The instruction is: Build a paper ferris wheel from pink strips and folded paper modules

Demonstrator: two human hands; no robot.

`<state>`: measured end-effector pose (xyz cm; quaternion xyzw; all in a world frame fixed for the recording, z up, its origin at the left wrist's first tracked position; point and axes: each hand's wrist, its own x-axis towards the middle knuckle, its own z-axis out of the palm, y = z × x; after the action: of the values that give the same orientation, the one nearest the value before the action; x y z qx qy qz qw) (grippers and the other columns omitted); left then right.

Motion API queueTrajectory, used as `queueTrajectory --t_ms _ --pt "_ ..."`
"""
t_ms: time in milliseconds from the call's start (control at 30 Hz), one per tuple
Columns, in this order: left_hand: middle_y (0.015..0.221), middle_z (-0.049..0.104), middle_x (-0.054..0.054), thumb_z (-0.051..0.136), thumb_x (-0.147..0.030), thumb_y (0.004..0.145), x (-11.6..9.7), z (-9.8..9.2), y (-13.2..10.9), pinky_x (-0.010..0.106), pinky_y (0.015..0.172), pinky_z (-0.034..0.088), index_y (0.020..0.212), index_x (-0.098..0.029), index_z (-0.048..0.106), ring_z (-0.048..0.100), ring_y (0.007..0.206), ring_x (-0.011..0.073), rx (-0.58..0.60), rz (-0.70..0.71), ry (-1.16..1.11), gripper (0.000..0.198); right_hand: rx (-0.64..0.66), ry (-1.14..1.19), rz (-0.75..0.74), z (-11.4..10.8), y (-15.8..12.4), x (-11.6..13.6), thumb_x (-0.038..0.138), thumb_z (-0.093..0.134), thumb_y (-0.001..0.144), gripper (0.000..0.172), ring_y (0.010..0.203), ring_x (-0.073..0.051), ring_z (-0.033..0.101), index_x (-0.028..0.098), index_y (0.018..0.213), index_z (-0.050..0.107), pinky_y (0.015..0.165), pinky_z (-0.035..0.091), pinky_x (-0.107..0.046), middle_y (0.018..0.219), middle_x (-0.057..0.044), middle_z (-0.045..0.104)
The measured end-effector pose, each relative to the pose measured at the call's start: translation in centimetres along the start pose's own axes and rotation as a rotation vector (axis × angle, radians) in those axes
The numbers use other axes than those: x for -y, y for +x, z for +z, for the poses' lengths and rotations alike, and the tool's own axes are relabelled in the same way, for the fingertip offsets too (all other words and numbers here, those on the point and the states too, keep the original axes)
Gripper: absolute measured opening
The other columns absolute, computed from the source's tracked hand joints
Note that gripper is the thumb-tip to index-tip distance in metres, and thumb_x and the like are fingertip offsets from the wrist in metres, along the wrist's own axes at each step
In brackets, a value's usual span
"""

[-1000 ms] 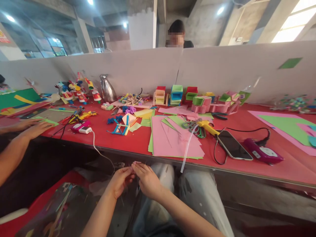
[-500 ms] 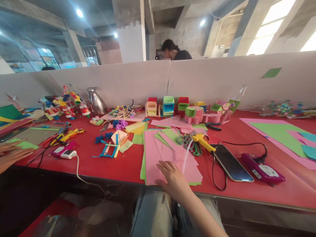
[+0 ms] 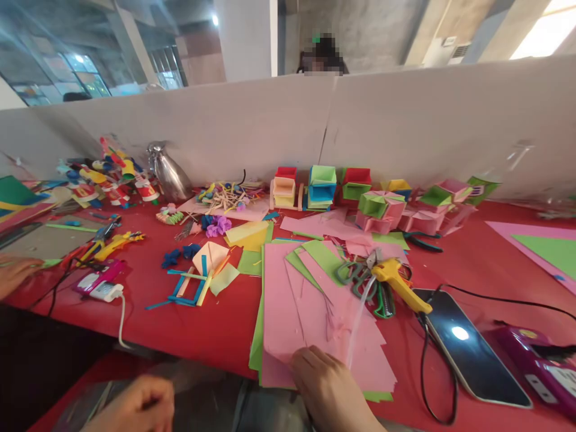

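Observation:
My right hand [image 3: 326, 384] rests at the front edge of a stack of pink paper [image 3: 281, 312], its fingers bent over the top sheet and gripping it near the edge. The sheet buckles slightly beside the fingertips. My left hand [image 3: 141, 405] hangs low in front of the table edge, slightly blurred, with its fingers curled in and nothing visible in them. Green paper [image 3: 255, 342] shows under the pink stack. On the stack lie green strips [image 3: 321, 261] and scissors [image 3: 355, 273]. A yellow glue gun [image 3: 400, 285] with a clear glue stick lies right of my right hand.
A phone [image 3: 477, 351] and a purple power strip [image 3: 544, 366] lie at right. Folded paper boxes [image 3: 321, 189] stand along the partition [image 3: 216, 132]. A stick frame [image 3: 186, 288] lies left of the stack; a steel jug [image 3: 168, 174] stands behind. Another person's hand [image 3: 18, 276] is at far left.
My right hand has gone from lying flat with spread fingers to bent fingers at the paper's front edge. My left hand has come up more clearly into view. The view has tilted down.

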<state>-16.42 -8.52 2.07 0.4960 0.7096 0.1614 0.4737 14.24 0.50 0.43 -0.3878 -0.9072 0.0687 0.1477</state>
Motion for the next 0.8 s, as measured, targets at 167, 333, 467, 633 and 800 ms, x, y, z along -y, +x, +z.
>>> queueTrajectory --t_ms 167,333,467,633,800 --pt "0.110 0.064 0.007 0.068 -0.042 0.069 -7.3 -1.0 3.4 0.035 0.093 0.040 0.118 -0.027 0.053 0.057 0.103 0.0242 -0.065 0.465 -0.324 0.053 -0.018 0.324 0.199 -0.7 0.4 -0.7 0.015 0.049 0.080 0.015 0.061 -0.013 0.058 0.020 0.067 0.053 0.053 0.043 -0.022 0.067 0.000 0.060" --pt "0.083 0.067 0.009 0.045 -0.047 0.085 -12.3 1.6 9.1 0.033 0.091 0.041 0.069 -0.017 0.064 0.057 0.101 0.0244 -0.174 0.535 -0.329 0.039 -0.044 0.629 0.324 -1.8 0.3 -1.3 0.031 0.048 0.084 0.023 0.058 -0.012 0.055 0.020 0.065 0.054 0.053 0.042 -0.021 0.064 0.001 0.059" --pt "0.131 0.049 0.011 0.068 -0.041 0.069 -14.1 2.7 11.4 0.040 0.100 0.035 0.126 -0.023 0.047 0.043 0.121 0.0271 0.095 0.735 -0.038 0.064 -0.164 0.677 0.438 -2.6 -0.1 -1.7 0.035 0.043 0.087 0.024 0.059 -0.012 0.056 0.020 0.075 0.058 0.053 0.044 -0.020 0.066 0.000 0.061" --pt "0.114 0.064 0.004 0.062 -0.022 0.077 -16.0 4.1 13.7 0.043 0.107 0.022 0.104 -0.028 0.065 0.049 0.117 0.0226 0.137 1.003 0.408 0.029 -0.391 0.500 0.379 -2.7 -1.1 -2.3 0.027 0.045 0.086 0.012 0.059 -0.012 0.058 0.021 0.081 0.055 0.058 0.049 -0.021 0.076 -0.003 0.064" --pt "0.090 0.071 0.005 0.049 -0.028 0.086 -18.7 3.3 14.4 0.036 0.101 0.031 0.085 -0.023 0.069 0.062 0.092 0.0178 0.008 1.164 0.529 0.020 -0.371 0.193 0.220 -2.4 -1.8 -2.8 0.031 0.057 0.078 0.042 0.091 -0.022 0.063 0.018 0.117 0.050 0.074 0.053 -0.032 0.102 -0.010 0.066"
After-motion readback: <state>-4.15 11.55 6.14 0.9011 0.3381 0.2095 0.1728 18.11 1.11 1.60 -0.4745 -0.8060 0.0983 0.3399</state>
